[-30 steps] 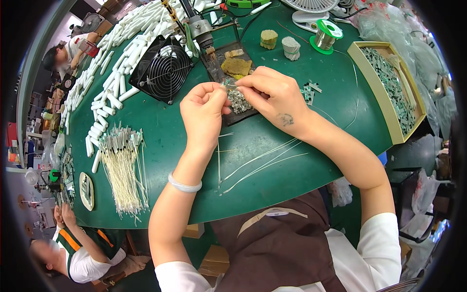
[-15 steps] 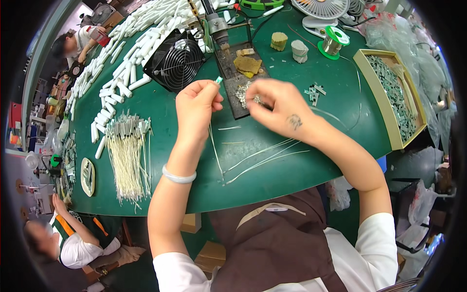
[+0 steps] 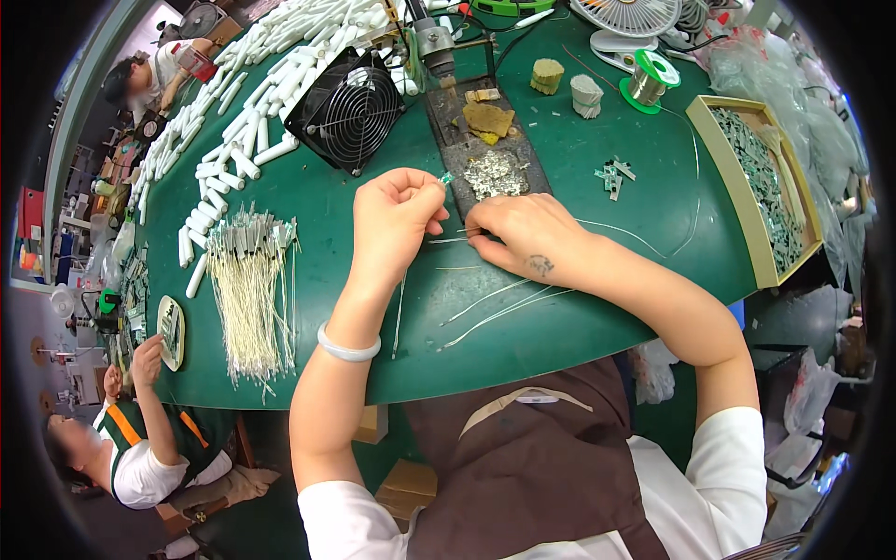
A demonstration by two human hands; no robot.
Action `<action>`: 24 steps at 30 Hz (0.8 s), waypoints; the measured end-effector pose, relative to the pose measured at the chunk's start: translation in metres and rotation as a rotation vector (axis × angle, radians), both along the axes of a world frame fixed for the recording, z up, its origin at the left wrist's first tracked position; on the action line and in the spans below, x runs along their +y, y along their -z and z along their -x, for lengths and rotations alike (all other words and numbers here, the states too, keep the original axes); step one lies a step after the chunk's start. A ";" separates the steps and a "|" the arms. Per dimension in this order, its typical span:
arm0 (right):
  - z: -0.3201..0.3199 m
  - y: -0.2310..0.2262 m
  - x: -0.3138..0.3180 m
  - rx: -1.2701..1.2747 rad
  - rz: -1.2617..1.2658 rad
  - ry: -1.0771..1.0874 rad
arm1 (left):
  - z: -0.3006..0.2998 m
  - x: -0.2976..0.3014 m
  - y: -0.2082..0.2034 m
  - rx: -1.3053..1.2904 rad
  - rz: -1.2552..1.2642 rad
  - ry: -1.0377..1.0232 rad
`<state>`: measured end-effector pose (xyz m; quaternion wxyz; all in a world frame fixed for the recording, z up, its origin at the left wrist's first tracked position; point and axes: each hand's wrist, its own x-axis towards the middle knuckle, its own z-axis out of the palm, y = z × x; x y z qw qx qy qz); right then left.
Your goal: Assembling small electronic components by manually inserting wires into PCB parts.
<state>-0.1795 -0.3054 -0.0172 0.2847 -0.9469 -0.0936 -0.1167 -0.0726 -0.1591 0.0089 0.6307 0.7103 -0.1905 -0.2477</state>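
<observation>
My left hand point(image 3: 399, 213) is raised over the bench, thumb and finger pinched on a small green circuit board point(image 3: 446, 178). Thin pale wire point(image 3: 399, 313) hangs below that hand. Resting low on the table, my right hand point(image 3: 530, 230) has its fingers drawn together beside short white wire pieces point(image 3: 450, 241). What lies between its fingertips, if anything, is hidden. Just beyond it, a heap of silvery bits point(image 3: 493, 174) lies on a dark stand base point(image 3: 539, 179). Several loose white wires point(image 3: 504, 315) stretch across the table nearer to me.
A black fan point(image 3: 350, 107) stands left of the stand, near many white tubes point(image 3: 224, 177). Wired boards point(image 3: 247, 308) lie bundled at left. To the right are a solder spool point(image 3: 649, 79), loose boards point(image 3: 614, 175) and a board-filled box point(image 3: 767, 273). A co-worker point(image 3: 154, 448) sits at lower left.
My right hand has drawn back from the silvery heap to the wires on the table, uncovering the heap. My left hand, still pinching the board, has shifted slightly right and nearer.
</observation>
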 end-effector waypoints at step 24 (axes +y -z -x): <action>0.007 -0.019 -0.020 -0.238 0.058 0.040 | 0.017 0.007 -0.002 0.028 -0.007 0.238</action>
